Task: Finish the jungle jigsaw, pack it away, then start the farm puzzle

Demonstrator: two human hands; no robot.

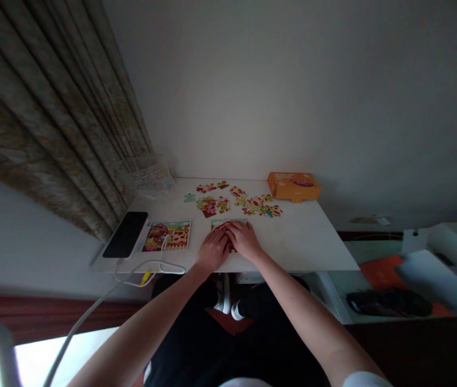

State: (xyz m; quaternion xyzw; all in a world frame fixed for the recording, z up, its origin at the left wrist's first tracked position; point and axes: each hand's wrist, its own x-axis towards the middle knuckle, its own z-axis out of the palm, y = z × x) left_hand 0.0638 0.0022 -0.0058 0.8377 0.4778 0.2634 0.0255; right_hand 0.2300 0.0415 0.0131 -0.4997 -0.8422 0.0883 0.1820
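Currently L hand (213,250) & R hand (244,239) lie flat, unclenched, on 1 red puzzle section (220,227).

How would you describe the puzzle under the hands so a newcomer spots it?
Start at the white table. Near its front edge, right of the picture card, lies a red puzzle section. Unlike the loose pieces behind it, it sits under the left hand and right hand.

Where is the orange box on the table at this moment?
In the head view, the orange cardboard box sits at the far right corner of the white table, just behind and to the right of the loose puzzle pieces.
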